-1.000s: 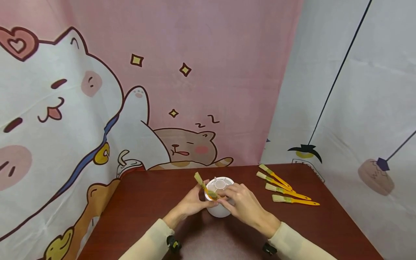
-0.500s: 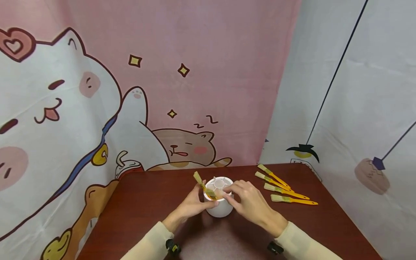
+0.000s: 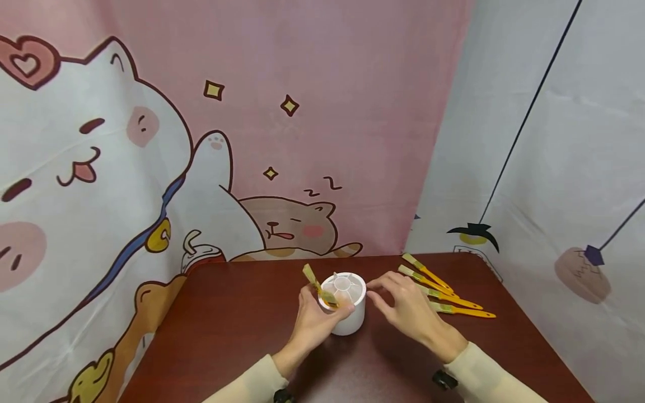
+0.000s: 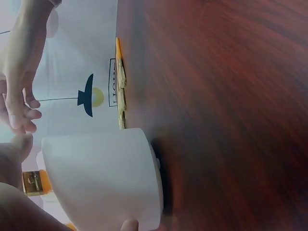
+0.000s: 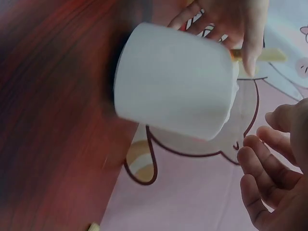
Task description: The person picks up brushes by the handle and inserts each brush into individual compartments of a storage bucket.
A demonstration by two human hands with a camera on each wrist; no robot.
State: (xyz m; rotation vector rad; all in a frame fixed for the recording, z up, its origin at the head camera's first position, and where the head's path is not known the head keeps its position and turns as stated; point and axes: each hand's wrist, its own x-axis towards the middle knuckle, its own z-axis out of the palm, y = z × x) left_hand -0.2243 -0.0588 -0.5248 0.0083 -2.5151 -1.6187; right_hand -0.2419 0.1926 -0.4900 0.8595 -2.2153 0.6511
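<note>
A white round holder (image 3: 355, 322) with a compartmented top stands upright on the table in the head view. My left hand (image 3: 313, 327) grips its left side, the thumb reaching across the near rim. Two flat paintbrushes stand bristles up in the left compartments: one brush (image 3: 311, 275) leans left, and the other brush (image 3: 328, 296) sits lower beside the thumb. Just right of the holder, my right hand (image 3: 410, 308) is held in the air with loosely bent fingers and nothing in them. In the right wrist view, its fingers (image 5: 262, 168) are apart from the holder (image 5: 173, 82).
Several more paintbrushes with yellow handles lie fanned out on the right of the dark red table (image 3: 227, 319), such as the front brush (image 3: 466, 312) and the back brush (image 3: 428, 272). Behind the table hangs a pink cartoon cloth (image 3: 353, 140).
My right hand has drawn back from the holder's top to the right. My left hand has shifted right around the holder's near side, its thumb now over the rim.
</note>
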